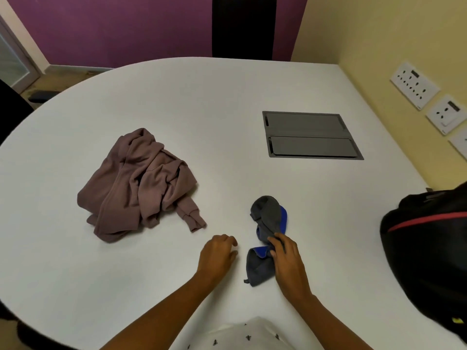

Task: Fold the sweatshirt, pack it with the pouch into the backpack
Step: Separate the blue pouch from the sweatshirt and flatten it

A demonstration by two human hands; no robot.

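A mauve sweatshirt [141, 184] lies crumpled in a heap on the white table [202, 102], left of centre. A grey and blue fabric pouch [269, 218] lies limp near the front, right of centre. My right hand [288, 261] rests on the pouch's middle, fingers curled over the fabric. My left hand [218, 256] sits on the bare table just left of the pouch, fingers loosely curled, holding nothing. A black backpack [429, 256] with a red stripe stands at the table's right edge.
A grey cable hatch [310, 135] is set flush into the table at the back right. Wall sockets [414, 84] line the yellow wall on the right. A dark chair back [242, 26] stands behind the far edge.
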